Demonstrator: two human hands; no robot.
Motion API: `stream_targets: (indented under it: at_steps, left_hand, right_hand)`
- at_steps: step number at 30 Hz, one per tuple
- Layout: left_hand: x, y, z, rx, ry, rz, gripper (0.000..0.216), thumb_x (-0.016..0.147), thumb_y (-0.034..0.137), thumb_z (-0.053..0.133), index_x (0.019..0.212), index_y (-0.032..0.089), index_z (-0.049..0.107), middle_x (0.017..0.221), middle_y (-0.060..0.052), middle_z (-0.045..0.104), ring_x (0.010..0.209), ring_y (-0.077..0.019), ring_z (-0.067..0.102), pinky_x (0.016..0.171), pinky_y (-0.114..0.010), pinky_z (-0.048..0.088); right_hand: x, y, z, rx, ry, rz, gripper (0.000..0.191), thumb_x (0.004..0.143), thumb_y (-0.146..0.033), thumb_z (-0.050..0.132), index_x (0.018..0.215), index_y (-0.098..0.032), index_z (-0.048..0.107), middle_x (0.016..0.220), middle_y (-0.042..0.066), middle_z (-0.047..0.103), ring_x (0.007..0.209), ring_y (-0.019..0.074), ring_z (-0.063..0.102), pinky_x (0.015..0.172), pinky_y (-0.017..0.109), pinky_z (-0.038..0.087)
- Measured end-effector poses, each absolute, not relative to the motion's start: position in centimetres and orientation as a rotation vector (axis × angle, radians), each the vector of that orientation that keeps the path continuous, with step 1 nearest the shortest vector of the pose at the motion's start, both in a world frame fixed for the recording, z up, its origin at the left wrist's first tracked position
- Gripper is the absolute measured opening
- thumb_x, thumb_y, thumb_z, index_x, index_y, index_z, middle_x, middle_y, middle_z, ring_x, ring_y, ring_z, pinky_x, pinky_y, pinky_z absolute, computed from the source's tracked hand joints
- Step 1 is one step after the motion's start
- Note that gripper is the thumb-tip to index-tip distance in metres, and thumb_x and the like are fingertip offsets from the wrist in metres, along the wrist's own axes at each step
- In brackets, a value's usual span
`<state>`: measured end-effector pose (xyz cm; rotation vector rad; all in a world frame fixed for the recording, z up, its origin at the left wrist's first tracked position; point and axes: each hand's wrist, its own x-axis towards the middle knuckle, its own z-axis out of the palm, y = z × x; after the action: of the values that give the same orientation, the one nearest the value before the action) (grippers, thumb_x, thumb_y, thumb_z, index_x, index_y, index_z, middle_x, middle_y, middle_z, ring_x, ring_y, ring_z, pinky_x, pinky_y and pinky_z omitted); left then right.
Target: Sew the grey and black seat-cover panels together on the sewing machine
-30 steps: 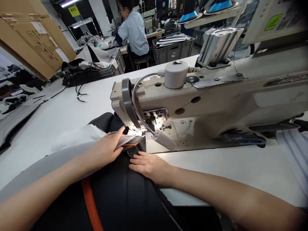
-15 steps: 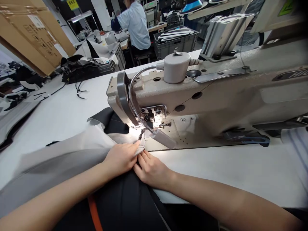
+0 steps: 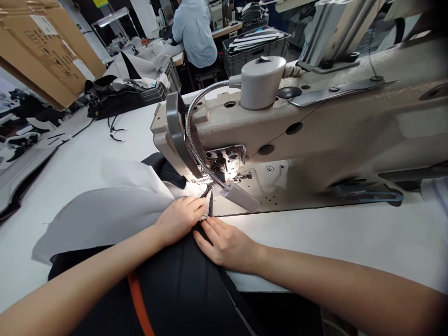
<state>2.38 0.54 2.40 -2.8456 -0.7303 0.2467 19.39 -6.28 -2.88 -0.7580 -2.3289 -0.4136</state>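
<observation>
Fabric (image 3: 185, 289) lies beneath left hand (image 3: 180, 217), which clutches pale layer (image 3: 115, 212), and unclenched right hand (image 3: 229, 245)

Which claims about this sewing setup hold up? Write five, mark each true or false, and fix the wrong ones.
1. The left hand is on light grey fabric. True.
2. The right hand lies on top of the sewing machine. False: the right hand rests on the black material.
3. An orange strip shows against the black material. True.
4. A cardboard box sits at the picture's lower right. False: the cardboard box is at the upper left.
5. Another person is in the background. True.
</observation>
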Motion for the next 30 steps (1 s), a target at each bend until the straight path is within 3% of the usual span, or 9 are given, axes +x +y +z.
stream_targets:
  at_steps: [7,13,22,30]
  left_hand:
    - [1.9,0.0,1.1,-2.823,-0.889,0.023,0.027,0.087,0.007,0.048,0.109,0.015,0.061,0.11,-0.012,0.06,0.095,-0.0224,0.056,0.08,-0.034,0.05]
    - [2.8,0.1,2.4,-2.935,-0.985,0.203,0.033,0.082,0.001,0.044,0.104,0.017,0.064,0.096,-0.007,0.062,0.089,-0.0192,0.057,0.079,-0.03,0.051]
    - [2.9,-0.2,1.9,-2.885,-0.937,0.123,0.029,0.085,0.004,0.046,0.105,0.018,0.063,0.094,-0.008,0.061,0.085,-0.0204,0.057,0.073,-0.031,0.05]
    - [3.3,0.6,1.6,-2.862,-1.014,0.133,0.023,0.087,0.009,0.047,0.099,0.019,0.064,0.093,-0.007,0.059,0.089,-0.0208,0.055,0.076,-0.031,0.048]
  right_hand:
    - [19.0,-6.7,-3.3,-0.819,-2.333,-0.359,0.022,0.089,-0.007,0.043,0.102,-0.005,0.061,0.097,0.019,0.066,0.096,0.0275,0.064,0.087,0.04,0.051]
    - [19.0,-6.8,-3.2,-0.804,-2.337,-0.32,0.023,0.089,-0.006,0.042,0.104,-0.002,0.06,0.096,0.022,0.065,0.096,0.0281,0.064,0.09,0.041,0.05]
    - [18.9,-6.7,-3.0,-0.82,-2.409,-0.317,0.031,0.09,-0.006,0.035,0.109,0.0,0.059,0.095,0.02,0.065,0.093,0.0261,0.063,0.091,0.041,0.05]
    - [19.4,-6.0,-2.9,-0.819,-2.392,-0.293,0.031,0.091,-0.006,0.036,0.108,-0.001,0.06,0.099,0.02,0.064,0.099,0.0262,0.062,0.089,0.037,0.052]
